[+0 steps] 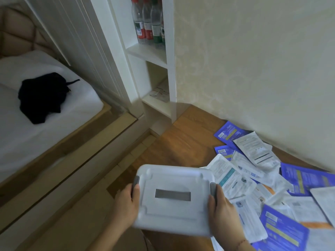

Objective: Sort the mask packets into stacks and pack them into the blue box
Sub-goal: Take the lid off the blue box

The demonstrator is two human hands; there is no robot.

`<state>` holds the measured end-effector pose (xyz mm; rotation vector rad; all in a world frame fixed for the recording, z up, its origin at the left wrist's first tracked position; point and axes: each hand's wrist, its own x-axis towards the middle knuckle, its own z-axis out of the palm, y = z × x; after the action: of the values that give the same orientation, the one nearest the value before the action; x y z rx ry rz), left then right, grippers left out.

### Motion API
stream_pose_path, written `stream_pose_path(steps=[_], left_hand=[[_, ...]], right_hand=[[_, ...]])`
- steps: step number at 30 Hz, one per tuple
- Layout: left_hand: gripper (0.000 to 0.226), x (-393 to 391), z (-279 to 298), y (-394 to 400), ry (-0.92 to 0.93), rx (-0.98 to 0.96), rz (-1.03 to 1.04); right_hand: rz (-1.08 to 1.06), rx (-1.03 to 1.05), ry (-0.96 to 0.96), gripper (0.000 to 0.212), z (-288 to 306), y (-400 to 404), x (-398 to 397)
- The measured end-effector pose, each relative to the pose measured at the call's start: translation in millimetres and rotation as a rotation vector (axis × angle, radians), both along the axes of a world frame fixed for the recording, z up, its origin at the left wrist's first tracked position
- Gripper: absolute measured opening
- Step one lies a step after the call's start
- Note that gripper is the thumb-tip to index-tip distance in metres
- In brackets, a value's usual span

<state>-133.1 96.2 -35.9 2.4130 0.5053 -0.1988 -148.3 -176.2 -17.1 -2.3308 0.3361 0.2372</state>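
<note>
I hold a storage box by its two sides, low in the middle of the view. Only its white lid shows, with a grey handle strip in the centre and grey side clasps. My left hand grips the left clasp side and my right hand grips the right one. The box body under the lid is hidden. Several mask packets lie scattered on the wooden floor to the right: white ones and purple-blue ones, overlapping in a loose heap along the wall.
A bed with a white sheet and a black garment is at the left, on a wooden platform. A white shelf unit with several water bottles stands ahead. A cream wall borders the packets.
</note>
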Motion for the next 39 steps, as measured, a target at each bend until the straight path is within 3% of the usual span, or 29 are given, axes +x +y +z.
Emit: stream_pose_path(steps=[6, 10, 16, 22, 26, 29, 33, 39], left_hand=[[0.036, -3, 6, -2, 0.048, 0.014, -0.07], [0.037, -2, 14, -3, 0.052, 0.029, -0.108], [0.044, -1, 20, 2, 0.078, -0.021, -0.13], [0.053, -10, 12, 17, 0.13, -0.349, -0.035], [0.044, -25, 24, 9, 0.211, -0.879, 0.081], [0.042, -26, 28, 1, 0.221, -1.053, 0.128], [0.039, -16, 29, -23, 0.243, -1.011, 0.072], [0.044, -7, 42, -104, 0.265, -0.924, -0.195]], right_hand=[[0.007, 0.029, 0.03, 0.02, 1, -1, -8], [-0.108, 0.136, 0.106, 0.024, -1, -8, -7], [-0.059, 0.127, 0.184, 0.028, -12, -24, -10], [-0.102, 0.293, 0.173, 0.03, -11, -34, -13], [-0.301, 0.785, 0.242, 0.031, -2, -36, -22], [-0.348, 0.973, 0.288, 0.034, -1, -39, -29], [-0.356, 0.823, 0.226, 0.031, 6, -52, -44], [-0.606, 0.799, -0.017, 0.022, 28, -116, -105]])
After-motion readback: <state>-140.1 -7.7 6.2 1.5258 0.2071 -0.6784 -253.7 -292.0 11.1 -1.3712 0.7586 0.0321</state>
